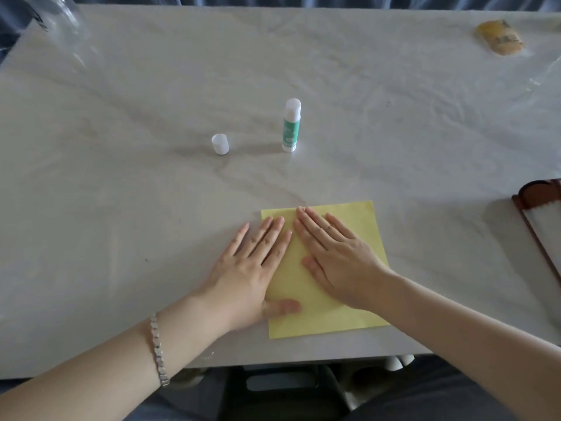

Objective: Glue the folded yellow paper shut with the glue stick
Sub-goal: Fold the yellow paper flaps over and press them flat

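Pressing flat on the yellow paper [315, 320], both grips are open, fingers straight and close together, clasping nothing. The left grip [249, 268] lies across the sheet's left edge: its thumb, index and middle fingers rest on the paper, while its little finger and the outer side of the palm rest on the bare tabletop [121, 208]. The right grip [337, 262] lies wholly on the paper, its fingers angled away and slightly toward the left grip, its longest fingertips reaching almost to the sheet's far edge. The two index fingers lie just beside each other; whether they touch I cannot tell. The paper sits directly under both grips, flat on the tabletop, with its near edge showing behind the wrists and close to the tabletop's front edge. A silver bracelet [158, 347] circles the wrist behind the left grip. Beyond the fingertips and well apart from them, the glue stick [291, 126] stands upright and uncapped, with a green and white label and a white tip. Its white cap [220, 144] stands beyond the left grip, to the stick's left and apart from it. Out to the right of the right grip, a brown-framed object [540, 214] is cut off by the picture's edge. Far beyond it lies a blurred yellowish packet [499, 38]. Far beyond the left grip lies some clear plastic [57, 22].
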Motion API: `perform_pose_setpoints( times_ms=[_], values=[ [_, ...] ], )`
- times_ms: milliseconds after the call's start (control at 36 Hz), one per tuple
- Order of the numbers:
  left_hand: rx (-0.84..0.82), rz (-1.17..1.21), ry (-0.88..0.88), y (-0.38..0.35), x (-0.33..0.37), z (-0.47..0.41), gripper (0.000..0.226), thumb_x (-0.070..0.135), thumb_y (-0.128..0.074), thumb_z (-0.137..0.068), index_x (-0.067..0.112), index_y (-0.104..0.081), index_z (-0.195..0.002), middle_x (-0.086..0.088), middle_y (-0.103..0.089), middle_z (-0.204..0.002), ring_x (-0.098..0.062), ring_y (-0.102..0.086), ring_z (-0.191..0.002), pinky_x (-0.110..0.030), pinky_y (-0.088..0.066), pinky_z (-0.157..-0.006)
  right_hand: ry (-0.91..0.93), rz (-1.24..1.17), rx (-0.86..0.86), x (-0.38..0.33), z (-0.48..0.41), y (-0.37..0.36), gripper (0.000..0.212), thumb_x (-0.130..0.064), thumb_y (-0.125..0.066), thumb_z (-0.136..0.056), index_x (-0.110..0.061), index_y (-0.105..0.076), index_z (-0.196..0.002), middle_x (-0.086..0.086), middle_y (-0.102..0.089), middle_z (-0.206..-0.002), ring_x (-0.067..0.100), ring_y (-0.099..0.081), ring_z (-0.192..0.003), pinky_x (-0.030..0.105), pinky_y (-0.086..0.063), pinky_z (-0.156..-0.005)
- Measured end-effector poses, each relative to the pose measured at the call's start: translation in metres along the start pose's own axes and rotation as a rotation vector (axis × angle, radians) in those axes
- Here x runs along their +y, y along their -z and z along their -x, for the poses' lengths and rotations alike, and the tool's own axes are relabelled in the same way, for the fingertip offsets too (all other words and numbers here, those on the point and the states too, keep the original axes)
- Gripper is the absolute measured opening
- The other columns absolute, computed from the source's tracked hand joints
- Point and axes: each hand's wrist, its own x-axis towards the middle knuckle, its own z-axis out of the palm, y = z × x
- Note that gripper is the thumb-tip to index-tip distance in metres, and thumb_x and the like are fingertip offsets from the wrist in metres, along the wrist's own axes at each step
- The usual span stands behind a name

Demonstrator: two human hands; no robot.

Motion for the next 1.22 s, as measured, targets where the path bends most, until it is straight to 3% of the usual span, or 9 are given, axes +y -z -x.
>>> perform_pose_setpoints(
  times_ms=[111, 139, 194, 250, 361, 722, 972, 1056, 1222],
  values=[
    [-0.045, 0.037, 0.001, 0.002, 0.0, 0.002, 0.111, 0.087, -0.008, -0.07, 0.005, -0.018, -0.144, -0.017, -0.019, -0.15, -0.021, -0.016, -0.139, -0.045, -0.014, -0.106, 0.012, -0.006, -0.001, -0.005, 0.008, -0.001, 0.063, -0.041, -0.004, -0.095, -0.002, -0.03, -0.137, 0.015, -0.035, -0.145, 0.025, -0.028, -0.135, 0.036, -0.015, -0.109],
    [-0.075, 0.045, -0.004, 0.003, 0.0, 0.002, 0.116, 0.091, -0.007, -0.063, 0.011, -0.002, -0.147, -0.015, -0.002, -0.153, -0.018, -0.002, -0.141, -0.045, -0.006, -0.109, 0.018, -0.006, -0.004, -0.007, 0.011, -0.002, 0.062, -0.041, -0.006, -0.095, -0.003, -0.029, -0.138, 0.014, -0.034, -0.146, 0.024, -0.028, -0.135, 0.037, -0.015, -0.109],
    [-0.126, 0.054, 0.005, 0.005, 0.002, 0.003, 0.12, 0.094, -0.006, -0.048, 0.019, 0.035, -0.132, -0.006, 0.037, -0.144, -0.015, 0.033, -0.134, -0.042, 0.016, -0.11, 0.028, -0.006, -0.011, -0.01, 0.017, -0.003, 0.059, -0.041, -0.013, -0.096, -0.003, -0.028, -0.138, 0.013, -0.034, -0.146, 0.024, -0.028, -0.136, 0.037, -0.016, -0.109],
    [-0.203, 0.04, 0.033, 0.007, 0.004, 0.003, 0.122, 0.096, -0.009, -0.042, 0.019, 0.048, -0.118, -0.001, 0.052, -0.133, -0.014, 0.046, -0.125, -0.04, 0.025, -0.107, 0.035, -0.007, -0.022, -0.013, 0.022, -0.003, 0.058, -0.04, -0.017, -0.095, -0.003, -0.027, -0.139, 0.012, -0.033, -0.146, 0.024, -0.029, -0.136, 0.037, -0.016, -0.109],
    [-0.203, 0.046, 0.049, 0.008, 0.005, 0.003, 0.127, 0.099, -0.01, -0.039, 0.018, 0.049, -0.117, -0.001, 0.054, -0.131, -0.014, 0.047, -0.125, -0.04, 0.026, -0.106, 0.069, 0.001, -0.064, -0.019, 0.033, -0.001, 0.06, -0.04, -0.006, -0.095, -0.003, -0.024, -0.139, 0.01, -0.03, -0.147, 0.021, -0.022, -0.136, 0.038, -0.016, -0.109],
    [-0.302, 0.018, 0.041, 0.018, 0.007, 0.002, 0.131, 0.096, 0.002, -0.03, 0.016, 0.048, -0.124, -0.003, 0.057, -0.13, -0.015, 0.051, -0.121, -0.04, 0.027, -0.104, 0.467, 0.081, -0.2, -0.005, 0.072, 0.002, 0.051, -0.039, -0.006, -0.096, -0.023, -0.023, -0.141, -0.009, -0.032, -0.147, 0.015, -0.019, -0.139, 0.039, -0.013, -0.109],
    [-0.264, 0.051, 0.039, 0.018, 0.007, 0.001, 0.133, 0.098, -0.01, -0.033, 0.018, 0.041, -0.127, 0.0, 0.049, -0.135, -0.01, 0.048, -0.123, -0.036, 0.029, -0.104, 0.223, 0.033, -0.179, 0.01, 0.109, 0.007, 0.06, -0.048, -0.016, -0.095, -0.014, -0.019, -0.143, 0.002, -0.024, -0.15, 0.013, -0.014, -0.139, 0.035, -0.017, -0.108],
    [-0.309, 0.029, 0.054, 0.021, 0.009, 0.001, 0.132, 0.096, -0.015, -0.037, 0.018, 0.046, -0.123, 0.0, 0.055, -0.13, -0.012, 0.05, -0.122, -0.037, 0.029, -0.105, 0.137, 0.029, -0.189, 0.023, 0.126, 0.011, 0.061, -0.049, -0.018, -0.094, -0.013, -0.021, -0.143, 0.003, -0.026, -0.15, 0.012, -0.014, -0.139, 0.034, -0.017, -0.108],
    [-0.339, -0.014, 0.073, 0.027, 0.011, -0.001, 0.131, 0.097, 0.007, -0.022, 0.02, 0.053, -0.119, -0.001, 0.058, -0.13, -0.015, 0.051, -0.122, -0.042, 0.027, -0.107, 0.054, 0.01, -0.201, 0.05, 0.156, 0.016, 0.056, -0.046, -0.019, -0.095, -0.016, -0.026, -0.142, 0.001, -0.03, -0.148, 0.009, -0.019, -0.138, 0.033, -0.017, -0.109]
  ],
)
